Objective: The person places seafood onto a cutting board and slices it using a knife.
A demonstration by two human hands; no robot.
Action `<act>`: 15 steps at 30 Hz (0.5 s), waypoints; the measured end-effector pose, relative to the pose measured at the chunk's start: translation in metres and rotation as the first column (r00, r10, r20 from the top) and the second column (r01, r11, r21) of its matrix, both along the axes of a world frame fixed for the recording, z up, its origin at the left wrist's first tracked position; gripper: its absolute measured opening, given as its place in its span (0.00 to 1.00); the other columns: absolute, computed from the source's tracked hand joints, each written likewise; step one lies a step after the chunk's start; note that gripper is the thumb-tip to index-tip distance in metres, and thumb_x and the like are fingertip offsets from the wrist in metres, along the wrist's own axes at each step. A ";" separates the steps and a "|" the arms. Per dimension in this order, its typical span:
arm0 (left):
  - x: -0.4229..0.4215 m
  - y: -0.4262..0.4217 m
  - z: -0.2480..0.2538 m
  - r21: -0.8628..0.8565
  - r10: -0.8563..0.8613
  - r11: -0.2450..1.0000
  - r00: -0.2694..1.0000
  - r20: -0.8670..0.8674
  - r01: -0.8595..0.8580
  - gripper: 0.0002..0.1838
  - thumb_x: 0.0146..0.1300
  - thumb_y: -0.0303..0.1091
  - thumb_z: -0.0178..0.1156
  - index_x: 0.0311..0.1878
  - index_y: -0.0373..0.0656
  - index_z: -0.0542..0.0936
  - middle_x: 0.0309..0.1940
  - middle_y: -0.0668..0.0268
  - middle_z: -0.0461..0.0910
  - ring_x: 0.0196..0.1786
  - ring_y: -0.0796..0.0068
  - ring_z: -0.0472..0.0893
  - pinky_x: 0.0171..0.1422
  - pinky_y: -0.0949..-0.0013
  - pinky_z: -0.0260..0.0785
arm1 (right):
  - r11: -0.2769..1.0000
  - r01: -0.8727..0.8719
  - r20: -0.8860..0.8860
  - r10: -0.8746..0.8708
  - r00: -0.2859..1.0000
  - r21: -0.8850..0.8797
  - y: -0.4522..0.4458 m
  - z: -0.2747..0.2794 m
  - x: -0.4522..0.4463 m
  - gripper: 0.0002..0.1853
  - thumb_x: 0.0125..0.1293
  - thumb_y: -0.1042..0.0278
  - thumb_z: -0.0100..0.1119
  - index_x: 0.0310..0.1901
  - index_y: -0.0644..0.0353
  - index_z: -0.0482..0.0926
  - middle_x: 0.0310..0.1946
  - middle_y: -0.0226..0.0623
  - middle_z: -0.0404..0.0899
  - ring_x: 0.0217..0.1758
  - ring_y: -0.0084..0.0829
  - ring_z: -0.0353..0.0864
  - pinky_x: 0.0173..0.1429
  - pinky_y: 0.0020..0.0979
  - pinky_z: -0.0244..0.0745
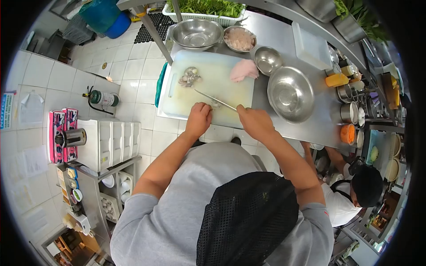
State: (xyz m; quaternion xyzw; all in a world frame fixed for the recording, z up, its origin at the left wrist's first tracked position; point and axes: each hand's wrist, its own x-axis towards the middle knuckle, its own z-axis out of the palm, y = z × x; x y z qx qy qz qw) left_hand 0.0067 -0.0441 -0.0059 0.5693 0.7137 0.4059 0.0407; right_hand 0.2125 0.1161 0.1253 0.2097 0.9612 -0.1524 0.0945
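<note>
Smooth plastic cutting board (214, 71), shiny metal knife (216, 100), matt cloth (244, 70), glossy metal bowls (290, 95)

The right hand (256, 124) holds the handle of a long steel knife (214, 98), its blade slanting across a rectangular, whitish plastic cutting board (208, 64). The left hand (199, 118), fingers bent, rests at the board's near edge beside small pale pieces (216, 103) by the blade. Farther back lie a small heap of glossy grey-and-white pieces (191, 77) and a crumpled pink cloth (244, 70). On the brushed-steel worktop (319, 125), a large round metal bowl (290, 94) and a smaller round metal bowl (268, 60) stand right of the board; behind it, a metal bowl holds pale pink chunks (239, 39) beside a wide silver bowl (197, 32).
</note>
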 end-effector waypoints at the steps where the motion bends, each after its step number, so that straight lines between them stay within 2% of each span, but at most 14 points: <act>1: 0.000 0.003 0.001 0.012 0.000 1.000 1.000 -0.004 0.000 0.08 0.64 0.19 0.67 0.45 0.37 0.82 0.42 0.52 0.82 0.50 0.44 0.81 0.57 0.45 0.76 | 0.998 0.000 -0.038 0.003 0.999 0.070 0.002 -0.001 0.006 0.07 0.74 0.71 0.61 0.50 0.61 0.78 0.33 0.48 0.89 0.37 0.52 0.92 0.40 0.53 0.84; 3: 0.000 0.005 0.004 -0.083 0.033 0.996 0.991 0.128 -0.023 0.06 0.70 0.22 0.67 0.48 0.37 0.84 0.41 0.54 0.84 0.50 0.47 0.84 0.55 0.49 0.79 | 0.989 0.008 -0.081 0.004 0.997 0.145 0.001 -0.004 0.017 0.07 0.74 0.70 0.63 0.49 0.60 0.78 0.33 0.46 0.88 0.35 0.51 0.92 0.38 0.51 0.85; 4: -0.002 0.002 0.003 -0.072 0.029 0.997 0.992 0.123 -0.021 0.06 0.70 0.22 0.67 0.48 0.37 0.84 0.41 0.54 0.84 0.50 0.47 0.84 0.55 0.49 0.79 | 0.984 0.029 -0.122 -0.008 0.992 0.175 0.001 -0.006 0.022 0.07 0.73 0.69 0.64 0.48 0.59 0.79 0.32 0.44 0.87 0.34 0.50 0.92 0.38 0.50 0.85; 6: -0.015 0.000 0.004 -0.074 0.206 0.979 0.886 0.415 -0.192 0.06 0.73 0.24 0.66 0.50 0.36 0.85 0.38 0.56 0.85 0.48 0.53 0.85 0.51 0.54 0.79 | 0.971 0.053 -0.172 -0.013 0.985 0.234 0.003 -0.006 0.028 0.07 0.73 0.69 0.65 0.47 0.58 0.79 0.32 0.43 0.87 0.33 0.49 0.91 0.38 0.49 0.85; 8: -0.041 -0.003 0.014 -0.097 0.224 0.975 0.883 0.413 -0.202 0.08 0.73 0.26 0.67 0.52 0.37 0.85 0.41 0.53 0.86 0.50 0.50 0.85 0.54 0.52 0.80 | 0.971 0.148 -0.242 -0.101 0.965 0.187 -0.006 -0.014 0.033 0.07 0.70 0.68 0.66 0.45 0.58 0.80 0.33 0.42 0.87 0.34 0.48 0.92 0.38 0.48 0.85; 10: -0.048 0.002 0.032 -0.138 0.250 0.968 0.875 0.414 -0.211 0.10 0.73 0.27 0.68 0.54 0.37 0.85 0.44 0.50 0.86 0.53 0.46 0.86 0.58 0.51 0.80 | 0.962 0.176 -0.229 -0.126 0.965 0.209 -0.008 -0.026 0.035 0.07 0.68 0.68 0.67 0.44 0.58 0.80 0.35 0.42 0.88 0.36 0.47 0.92 0.39 0.48 0.86; 12: -0.060 0.019 0.052 -0.009 0.131 0.991 0.973 0.188 -0.132 0.13 0.72 0.30 0.71 0.55 0.37 0.84 0.51 0.50 0.86 0.57 0.46 0.84 0.63 0.51 0.79 | 0.970 0.161 -0.323 -0.096 0.942 0.180 -0.011 -0.031 0.036 0.12 0.67 0.66 0.72 0.46 0.58 0.78 0.36 0.42 0.87 0.37 0.49 0.90 0.40 0.50 0.85; 13: -0.067 0.031 0.052 0.001 -0.003 1.000 0.993 0.116 0.003 0.19 0.71 0.37 0.74 0.60 0.39 0.85 0.56 0.51 0.84 0.63 0.46 0.81 0.69 0.50 0.76 | 0.969 0.164 -0.322 -0.099 0.942 0.183 -0.013 -0.031 0.035 0.12 0.67 0.66 0.72 0.46 0.58 0.78 0.36 0.42 0.87 0.37 0.49 0.90 0.40 0.50 0.85; 14: -0.068 0.040 0.052 0.007 -0.005 1.000 0.993 0.116 0.005 0.19 0.71 0.37 0.74 0.60 0.39 0.85 0.56 0.51 0.84 0.63 0.46 0.81 0.69 0.50 0.76 | 0.971 0.161 -0.307 -0.101 0.946 0.178 -0.014 -0.031 0.032 0.14 0.65 0.67 0.74 0.46 0.58 0.78 0.37 0.41 0.88 0.38 0.48 0.90 0.42 0.50 0.85; 15: -0.062 0.052 0.063 -0.043 -0.164 0.985 0.985 0.053 0.166 0.22 0.72 0.41 0.74 0.62 0.40 0.84 0.58 0.52 0.83 0.65 0.47 0.80 0.71 0.50 0.74 | 0.972 0.156 -0.291 -0.100 0.951 0.176 -0.015 -0.030 0.029 0.15 0.64 0.67 0.76 0.46 0.57 0.77 0.38 0.41 0.88 0.40 0.48 0.90 0.43 0.49 0.85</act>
